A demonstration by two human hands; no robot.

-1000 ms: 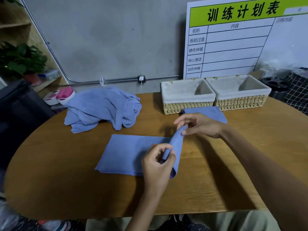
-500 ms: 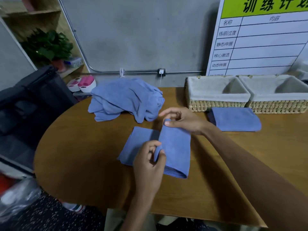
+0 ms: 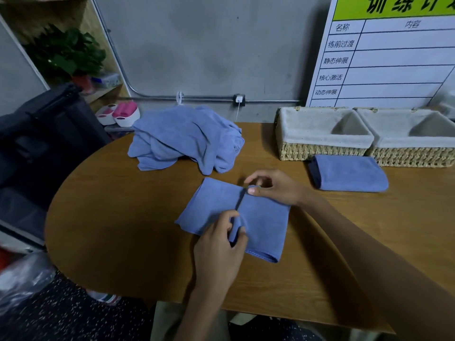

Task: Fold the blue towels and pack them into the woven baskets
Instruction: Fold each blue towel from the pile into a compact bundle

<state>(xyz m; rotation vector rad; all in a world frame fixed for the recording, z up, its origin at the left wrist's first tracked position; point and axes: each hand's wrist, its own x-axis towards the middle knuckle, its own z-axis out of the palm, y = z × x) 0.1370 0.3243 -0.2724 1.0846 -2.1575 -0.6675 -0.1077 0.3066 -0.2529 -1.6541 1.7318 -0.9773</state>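
Presently, one blue towel (image 3: 263, 220) lies partly folded on the wooden table (image 3: 118, 217), and every position below is given relative to that towel. Its right half is doubled over the left, the free edge forming a ridge down the middle. The left hand (image 3: 219, 247) pinches the near end of that ridge between thumb and curled fingers. The right hand (image 3: 273, 188) pinches the far end, thumb and forefinger closed on the cloth, the other fingers loosely spread.

Edges and room: the table's rounded end curves round to the towel's left, with a broad stretch of bare wood between the towel's left edge and that rim. The near table edge runs below the towel, past the left forearm. To the right, open tabletop continues, crossed by the right forearm.

Beyond the towel sits a heap of unfolded towels (image 3: 184, 141), close to its far edge but not touching it. Up and to the right lies a folded towel (image 3: 349, 173), well apart from the one in hand and resting just in front of the baskets.

Containers: two woven baskets with pale cloth liners stand side by side, far right of the towel against the wall. The nearer basket (image 3: 322, 151) and the further one (image 3: 416, 156) (partly cut by the frame edge) show only liner inside.
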